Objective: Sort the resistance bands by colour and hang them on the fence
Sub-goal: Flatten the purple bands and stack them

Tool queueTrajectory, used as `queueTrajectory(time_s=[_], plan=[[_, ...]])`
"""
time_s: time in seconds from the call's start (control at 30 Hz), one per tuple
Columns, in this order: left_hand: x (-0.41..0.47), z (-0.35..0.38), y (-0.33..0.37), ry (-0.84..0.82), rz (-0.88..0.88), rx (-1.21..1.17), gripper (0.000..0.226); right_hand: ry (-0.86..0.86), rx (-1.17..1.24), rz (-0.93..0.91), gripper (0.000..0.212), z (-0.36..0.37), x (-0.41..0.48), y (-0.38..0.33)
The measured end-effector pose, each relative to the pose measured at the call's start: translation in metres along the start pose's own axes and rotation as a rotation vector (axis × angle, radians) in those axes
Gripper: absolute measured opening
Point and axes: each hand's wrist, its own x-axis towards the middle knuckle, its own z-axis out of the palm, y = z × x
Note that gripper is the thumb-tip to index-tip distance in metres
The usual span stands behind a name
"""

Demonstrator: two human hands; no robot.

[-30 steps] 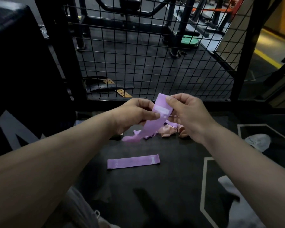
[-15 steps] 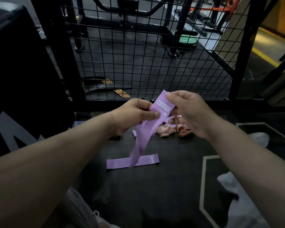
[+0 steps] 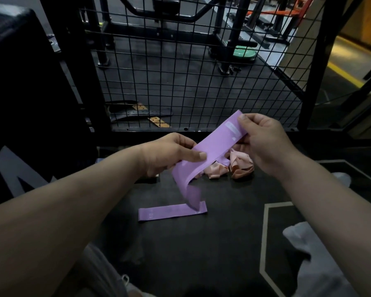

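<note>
While pinching the limp lilac elastic band [image 3: 214, 146] between left hand [image 3: 169, 155] and right hand [image 3: 266, 144], could let its dangling tail drag the flat lilac band [image 3: 165, 213] askew.

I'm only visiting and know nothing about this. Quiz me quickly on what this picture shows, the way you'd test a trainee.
1. True or false: several bands already hang on the fence.
2. The crumpled pile on the floor is: A green, B peach, C blue.
3. Fill in: the held band, gripped by the left hand and the right hand, is coloured ____.
Key: 1 false; 2 B; 3 purple.
</note>
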Motion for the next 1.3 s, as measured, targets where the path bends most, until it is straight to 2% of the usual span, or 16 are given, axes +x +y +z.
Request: queueTrajectory(time_s=[0.07, 0.27, 0.43, 0.6, 0.77, 0.9, 1.0, 1.1, 1.17, 1.3], plan=[[-0.002, -0.002, -0.001, -0.005, -0.016, 0.028, 0.012, 0.067, 0.023, -0.001, 0.015, -0.01, 0.005, -0.002], [-0.001, -0.011, -0.006, 0.095, -0.114, 0.13, 0.023, 0.205, 0.047, 0.014, 0.014, -0.04, 0.012, -0.001], [0.0, -0.021, -0.013, 0.233, -0.22, 0.314, 0.025, 0.254, -0.045, 0.06, 0.017, -0.056, 0.01, 0.016], [-0.001, -0.032, -0.025, 0.388, -0.279, 0.241, 0.018, 0.296, 0.021, 0.213, 0.017, -0.063, 0.011, 0.038], [0.0, -0.041, -0.048, 0.656, -0.266, 0.15, 0.021, 0.194, -0.017, 0.296, 0.01, -0.053, 0.016, 0.077], [0.001, -0.052, -0.072, 0.761, -0.31, 0.074, 0.024, 0.129, -0.081, 0.348, 0.015, -0.034, 0.03, 0.124], [0.011, -0.069, -0.093, 0.783, -0.414, 0.046, 0.03, 0.1, -0.133, 0.388, 0.011, -0.022, 0.043, 0.162], [0.02, -0.078, -0.115, 0.812, -0.518, 0.118, 0.011, 0.078, -0.2, 0.445, 0.012, -0.011, 0.057, 0.195], [0.028, -0.083, -0.137, 0.847, -0.584, 0.16, 0.019, 0.066, -0.246, 0.468, 0.012, -0.007, 0.068, 0.212], [0.038, -0.086, -0.188, 0.838, -0.692, 0.061, 0.026, 0.016, -0.353, 0.469, 0.012, -0.004, 0.083, 0.244]])
